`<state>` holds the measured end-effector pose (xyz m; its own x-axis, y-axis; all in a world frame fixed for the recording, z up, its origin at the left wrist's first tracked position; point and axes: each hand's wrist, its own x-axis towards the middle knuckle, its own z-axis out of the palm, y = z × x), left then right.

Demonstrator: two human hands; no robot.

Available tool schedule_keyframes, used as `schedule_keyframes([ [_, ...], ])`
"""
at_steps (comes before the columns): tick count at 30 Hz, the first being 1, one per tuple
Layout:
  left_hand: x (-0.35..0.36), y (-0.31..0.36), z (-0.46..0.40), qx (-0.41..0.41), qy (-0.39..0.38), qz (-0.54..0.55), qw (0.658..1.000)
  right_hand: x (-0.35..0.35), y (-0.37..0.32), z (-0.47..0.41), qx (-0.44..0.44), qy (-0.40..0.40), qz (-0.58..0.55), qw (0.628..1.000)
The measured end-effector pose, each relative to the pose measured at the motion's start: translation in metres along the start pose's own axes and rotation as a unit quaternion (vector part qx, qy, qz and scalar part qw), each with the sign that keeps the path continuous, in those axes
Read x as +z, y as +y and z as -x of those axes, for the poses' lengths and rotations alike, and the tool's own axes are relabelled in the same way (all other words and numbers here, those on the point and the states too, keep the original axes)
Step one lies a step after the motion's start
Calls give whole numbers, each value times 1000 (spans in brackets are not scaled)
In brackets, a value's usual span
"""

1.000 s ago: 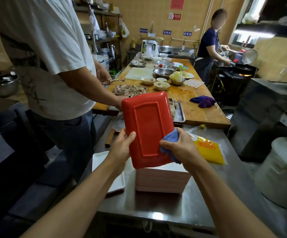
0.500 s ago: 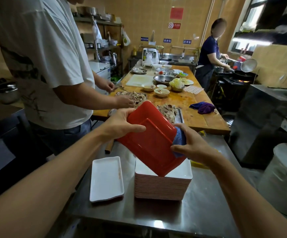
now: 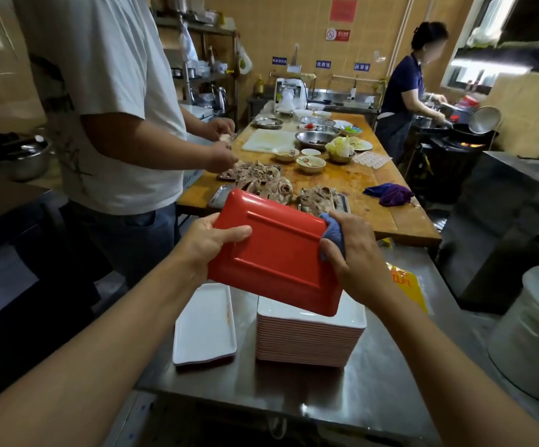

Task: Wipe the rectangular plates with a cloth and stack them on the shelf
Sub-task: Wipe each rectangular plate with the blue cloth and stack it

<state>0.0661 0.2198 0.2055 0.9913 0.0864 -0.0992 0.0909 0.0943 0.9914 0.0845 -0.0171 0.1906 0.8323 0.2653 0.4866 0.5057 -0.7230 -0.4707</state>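
the plate (image 3: 274, 253) looks like glossy red plastic, the cloth (image 3: 334, 229) at its right edge soft blue fabric. below it, the counter (image 3: 374, 391) is brushed, reflective metal; beyond, a worn wooden table (image 3: 352, 185).

One view only, worn on the head, looking forward and down over the steel table (image 3: 374, 375); it sits close above that table's near end, the wearer's forearms running up from the bottom corners; beyond the steel table the wooden counter (image 3: 352, 185) stretches away toward the tiled back wall; wide angle, so the edges bow; no second view shares the scene.
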Motion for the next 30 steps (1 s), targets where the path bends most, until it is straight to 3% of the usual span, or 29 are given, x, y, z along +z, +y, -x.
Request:
schedule_keyframes([
  [9, 0, -18, -1, -123, 87, 108, 983, 25, 6, 32, -12, -29, -15, 999],
  [14, 5, -19, 1, -194, 91, 143, 966, 35, 9, 49, -23, 14, 3, 1000],
  [18, 9, -20, 7, -184, 92, 183, 961, 52, -6, 49, -17, 34, 19, 999],
  [25, 17, -24, 23, -177, 92, 261, 944, 95, -69, 56, -118, -14, -22, 993],
  [30, 2, -33, 28, -120, 103, 286, 945, 108, -91, 40, -137, -66, 0, 988],
])
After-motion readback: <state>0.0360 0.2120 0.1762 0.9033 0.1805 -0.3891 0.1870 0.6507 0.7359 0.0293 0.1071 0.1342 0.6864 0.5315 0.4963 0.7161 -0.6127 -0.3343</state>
